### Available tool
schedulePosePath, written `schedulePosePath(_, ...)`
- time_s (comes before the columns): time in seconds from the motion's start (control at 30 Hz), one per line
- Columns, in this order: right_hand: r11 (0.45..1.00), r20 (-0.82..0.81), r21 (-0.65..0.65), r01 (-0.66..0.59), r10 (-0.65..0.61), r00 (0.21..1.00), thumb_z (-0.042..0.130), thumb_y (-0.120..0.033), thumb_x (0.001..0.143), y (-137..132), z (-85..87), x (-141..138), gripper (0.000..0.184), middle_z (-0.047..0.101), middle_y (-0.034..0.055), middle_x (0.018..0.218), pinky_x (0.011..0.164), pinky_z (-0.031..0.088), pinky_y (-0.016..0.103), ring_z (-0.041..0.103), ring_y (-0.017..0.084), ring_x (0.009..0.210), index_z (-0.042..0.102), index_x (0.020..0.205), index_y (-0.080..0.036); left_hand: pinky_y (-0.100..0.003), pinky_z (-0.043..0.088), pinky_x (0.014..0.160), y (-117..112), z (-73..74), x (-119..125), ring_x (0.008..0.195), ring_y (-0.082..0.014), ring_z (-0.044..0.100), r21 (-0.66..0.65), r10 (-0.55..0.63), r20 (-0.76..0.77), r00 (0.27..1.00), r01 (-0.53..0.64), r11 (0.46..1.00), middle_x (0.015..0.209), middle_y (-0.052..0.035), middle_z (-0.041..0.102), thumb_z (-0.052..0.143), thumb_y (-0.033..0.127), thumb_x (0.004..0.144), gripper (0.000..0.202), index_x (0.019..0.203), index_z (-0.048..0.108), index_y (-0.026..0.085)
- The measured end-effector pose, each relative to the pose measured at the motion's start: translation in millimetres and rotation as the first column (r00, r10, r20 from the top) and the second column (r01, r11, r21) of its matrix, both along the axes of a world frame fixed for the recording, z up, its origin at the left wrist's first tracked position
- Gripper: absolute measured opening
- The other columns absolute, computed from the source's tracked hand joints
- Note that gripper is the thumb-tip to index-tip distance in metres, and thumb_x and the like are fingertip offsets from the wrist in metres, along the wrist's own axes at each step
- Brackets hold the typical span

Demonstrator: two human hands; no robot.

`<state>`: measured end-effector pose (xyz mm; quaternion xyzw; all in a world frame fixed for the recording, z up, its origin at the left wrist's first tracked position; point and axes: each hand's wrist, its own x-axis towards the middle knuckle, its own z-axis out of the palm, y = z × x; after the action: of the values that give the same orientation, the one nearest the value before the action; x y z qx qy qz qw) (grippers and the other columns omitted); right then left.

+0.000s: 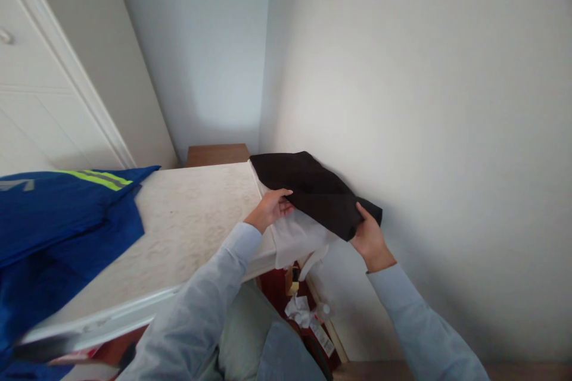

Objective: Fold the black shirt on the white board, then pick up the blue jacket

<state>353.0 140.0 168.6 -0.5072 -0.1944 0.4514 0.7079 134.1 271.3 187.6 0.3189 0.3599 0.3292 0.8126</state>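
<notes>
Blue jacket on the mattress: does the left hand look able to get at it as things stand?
Probably yes: bare mattress lies between the left hand and the blue jacket, though that hand rests on the black garment.

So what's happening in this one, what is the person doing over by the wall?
A person in a pale long-sleeved top is handling a black garment at the far corner of a white-topped surface, against the wall. The right hand grips the garment's lower corner; the left hand is at its near edge, where a white cloth lies under it and hangs over the side. A blue jacket with a yellow-green stripe lies on the left of the surface.
</notes>
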Motion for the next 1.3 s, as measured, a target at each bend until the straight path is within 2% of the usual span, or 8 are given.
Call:
schedulePosePath(0.2, 0.991, -0.300, -0.136, -0.004, -0.038, 0.953, 0.070, -0.024, 0.078, -36, -26.2, -34, 0.017, 0.078, 0.0060, 0.093, 0.081, 0.062, 0.037, 0.074, 0.025, 0.093, 0.072, 0.094, -0.018, -0.019, 0.037, 0.041, -22, -5.5, -19, 0.054, -0.0178, 0.065, -0.035, -0.175, -0.242, 0.954, 0.172, 0.985, 0.052, 0.0031, 0.052, 0.081, 0.043, 0.072, 0.038, 0.081, 0.053, 0.018)
schedulePosePath(0.33, 0.996, -0.359, -0.093, 0.000, -0.033, 0.933, 0.074, -0.017, 0.077, -60, -45.0, -63, 0.028, 0.078, 0.0004, 0.094, 0.065, 0.062, 0.027, 0.074, 0.017, 0.074, 0.070, 0.104, -0.021, -0.018, 0.019, 0.035, -44, -8.9, -26, 0.040, -0.0124, 0.058, 0.103, -0.199, -0.411, 0.890, 0.263, 0.959, 0.052, 0.0028, 0.056, 0.081, 0.033, 0.073, 0.033, 0.074, 0.052, 0.017)
schedulePosePath(0.47, 0.997, -0.375, -0.073, -0.026, -0.003, 0.927, 0.078, -0.025, 0.076, -78, -67.6, -80, 0.030, 0.078, 0.0036, 0.097, 0.066, 0.063, 0.030, 0.075, 0.020, 0.078, 0.069, 0.104, -0.020, -0.018, 0.020, 0.033, -59, -10.6, -39, 0.031, -0.0055, 0.047, 0.222, -0.052, -0.454, 0.890, 0.170, 0.960, 0.062, -0.0009, 0.065, 0.067, 0.022, 0.084, 0.021, 0.069, 0.052, 0.015)
schedulePosePath(0.63, 0.973, -0.414, -0.219, 0.070, -0.158, 0.897, 0.084, -0.014, 0.066, -88, -94.4, -77, 0.024, 0.075, 0.0002, 0.076, 0.064, 0.062, 0.027, 0.072, 0.017, 0.068, 0.064, 0.078, -0.021, -0.018, 0.025, 0.032, -72, -17.0, -53, 0.033, -0.0104, 0.053, 0.292, -0.021, -0.547, 0.837, 0.215, 0.932, 0.064, -0.0050, 0.070, 0.062, 0.022, 0.086, 0.017, 0.072, 0.051, 0.018)
schedulePosePath(0.87, 0.997, -0.434, -0.080, -0.004, -0.031, 0.900, 0.078, -0.040, 0.078, -81, -92.8, -45, 0.024, 0.076, 0.0036, 0.090, 0.075, 0.063, 0.033, 0.073, 0.019, 0.080, 0.068, 0.090, -0.022, -0.025, 0.032, 0.041, -65, -16.8, -61, 0.033, -0.0145, 0.051, 0.421, 0.050, -0.723, 0.689, 0.382, 0.823, 0.047, -0.0025, 0.060, 0.058, 0.020, 0.082, 0.028, 0.056, 0.048, 0.021)
schedulePosePath(0.97, 0.995, -0.389, -0.101, 0.021, -0.059, 0.920, 0.076, -0.046, 0.079, -66, -96.4, -29, 0.026, 0.076, 0.0034, 0.086, 0.079, 0.062, 0.035, 0.073, 0.020, 0.082, 0.067, 0.082, -0.022, -0.028, 0.041, 0.055, -57, -16.0, -67, 0.048, -0.0207, 0.059, 0.470, 0.123, -0.741, 0.660, 0.379, 0.797, 0.044, -0.0025, 0.052, 0.063, 0.018, 0.079, 0.032, 0.050, 0.048, 0.022)
schedulePosePath(1.13, 0.981, -0.276, -0.105, 0.166, -0.188, 0.943, 0.081, -0.031, 0.074, -52, -81.5, -24, 0.030, 0.078, 0.0019, 0.100, 0.084, 0.061, 0.036, 0.073, 0.022, 0.093, 0.071, 0.101, -0.022, -0.036, 0.045, 0.092, -43, -8.1, -56, 0.109, -0.0348, 0.060, 0.705, 0.449, -0.523, 0.724, 0.071, 0.706, 0.074, -0.0072, 0.058, 0.077, 0.020, 0.073, 0.023, 0.070, 0.054, 0.023)
schedulePosePath(1.3, 0.926, -0.073, -0.011, 0.377, -0.376, 0.924, 0.086, -0.031, 0.067, -72, -66.4, -41, 0.049, 0.073, -0.0015, 0.117, 0.086, 0.058, 0.026, 0.068, 0.018, 0.106, 0.069, 0.113, -0.027, -0.042, 0.018, 0.120, -5, -7.2, -26, 0.141, -0.0341, 0.038, 0.840, 0.269, -0.425, 0.864, 0.266, 0.473, 0.132, -0.0148, 0.060, 0.079, 0.027, 0.073, 0.028, 0.096, 0.063, 0.022)
